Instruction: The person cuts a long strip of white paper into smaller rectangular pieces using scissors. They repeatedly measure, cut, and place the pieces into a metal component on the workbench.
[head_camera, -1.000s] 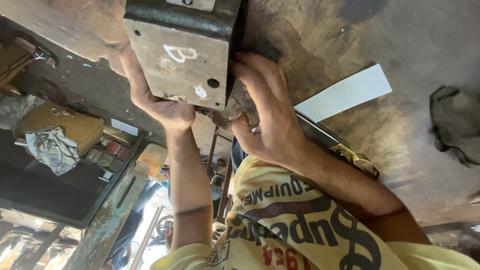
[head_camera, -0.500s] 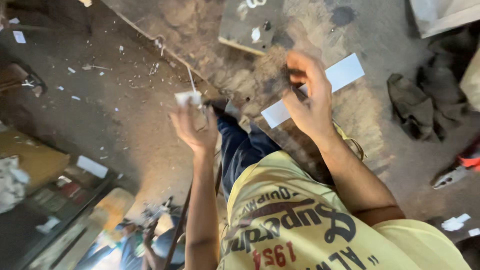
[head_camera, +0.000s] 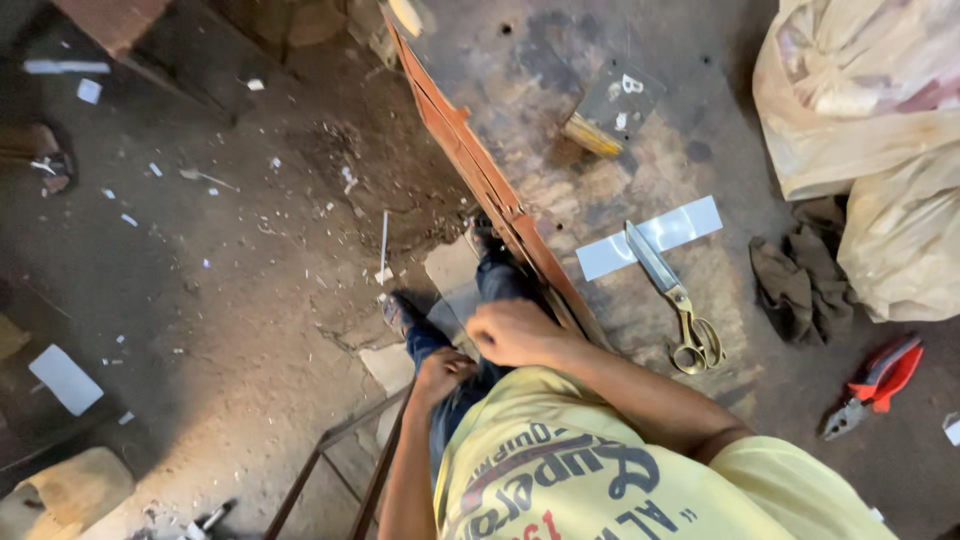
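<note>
Bags (head_camera: 860, 150), big, pale and lumpy, sit at the far side of the work table (head_camera: 560, 60), and they lean close to a dark rag (head_camera: 795, 285). The table's rusty orange edge (head_camera: 480, 180) runs down toward the person in the yellow shirt. That edge looks sharp and rough, so I think a bare arm sliding along it could get a scratch. A grey metal block (head_camera: 615, 105) lies farther up the table, well apart from both hands. A thin white strip (head_camera: 650, 238) lies flat, and the long scissors (head_camera: 672, 300) rest across one end of it, touching it. The scissors' point faces up the table and their rings lie near the person's right arm, so a quick swing could knock them off onto a foot below. Red pliers (head_camera: 872, 385) lie off to the side. The right hand (head_camera: 515, 332) is curled shut into a loose fist just beside the table edge, and I cannot tell if anything is inside it. The left hand (head_camera: 440, 372) is curled too, low by the knee, and I cannot tell what it holds.
</note>
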